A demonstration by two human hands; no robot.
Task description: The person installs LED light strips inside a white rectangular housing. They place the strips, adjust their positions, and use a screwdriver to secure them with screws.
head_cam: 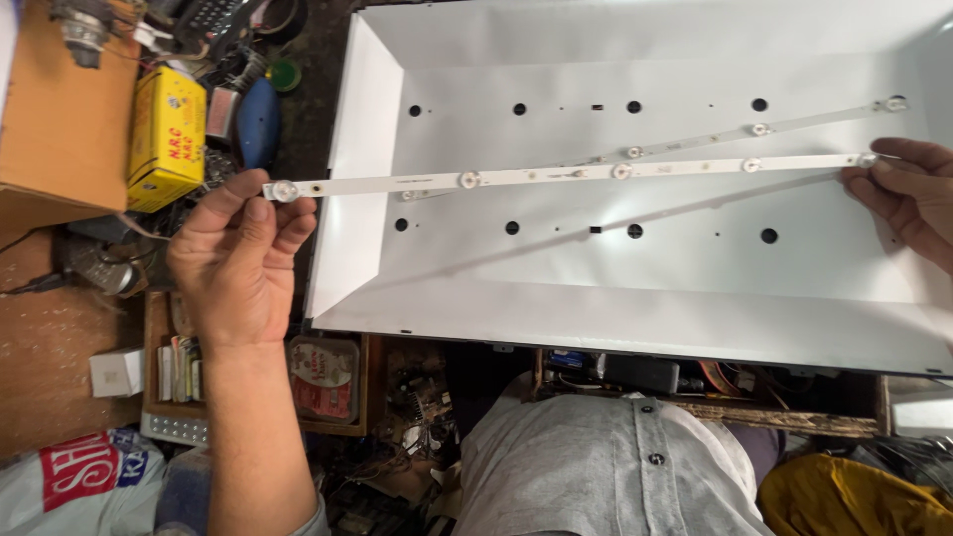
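R hand (908,194) is cut off by the frame edge, only fingers and part of the palm show; the workbench clutter past the L hand (238,263) is too jumbled to sort out. A long thin white LED strip (556,176) w/ small round lenses spans between both hands: L thumb and fingertips pinch one end, R fingertips pinch the other, strip held above the white metal backlight tray (635,288). A second strip (735,134) lies flat in the tray, just beyond the held one, angled. The tray is smooth, matte, w/ round holes. A yellow box (166,134) sits beyond the L fingers.
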